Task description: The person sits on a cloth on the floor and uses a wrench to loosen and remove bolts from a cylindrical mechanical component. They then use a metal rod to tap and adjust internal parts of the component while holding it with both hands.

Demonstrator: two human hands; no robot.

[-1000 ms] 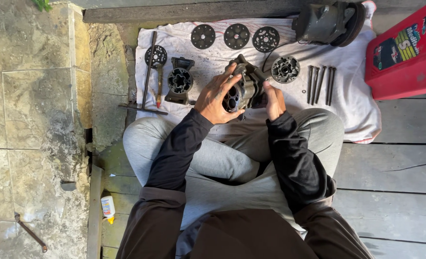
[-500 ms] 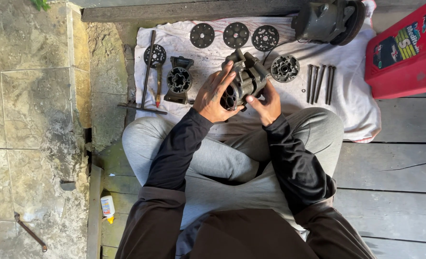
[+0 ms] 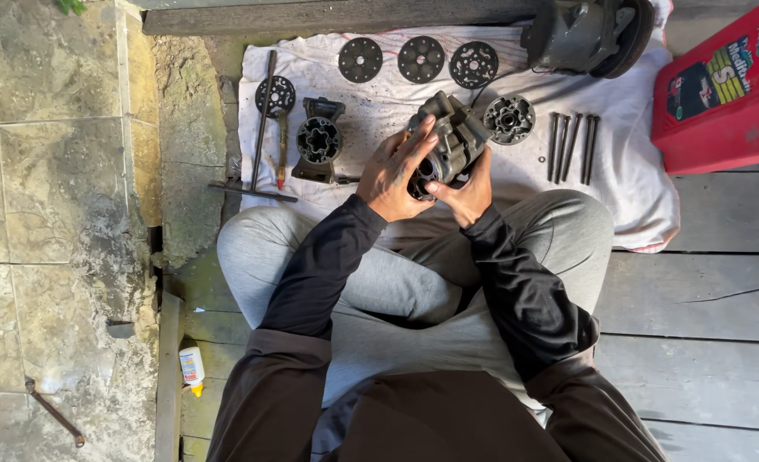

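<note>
My left hand [image 3: 394, 175] lies over the near face of the dark metal housing [image 3: 449, 141], fingers spread fairly wide and pressed flat on it, fingertips reaching up its left edge; my right hand [image 3: 463, 193] cups the housing from below, fingers curled close, the thumb laid on its open round end. Both hands grip it — it is lifted off the cloth, just above my crossed knees in grey trousers [image 3: 396, 282].

Outward from there, the white cloth [image 3: 636, 205] is spread on the ground ahead of me; on it, just right of the housing, a round hub part [image 3: 508, 118]; further right, four long bolts [image 3: 571, 145] side by side; to the left, a second cast part with a star-shaped bore [image 3: 318, 141], a screwdriver [image 3: 282, 154] and a long T-bar wrench [image 3: 259, 128] beside a perforated disc [image 3: 275, 94]; three more discs [image 3: 419, 58] in a row along the far edge; a bulky grey unit [image 3: 589, 32] at the far right corner. Nothing lies between my hands and these.

A red box [image 3: 721, 94] stands on the planks at the right, shut, contents unseen; a small white bottle [image 3: 192, 366] lies by my left knee.
</note>
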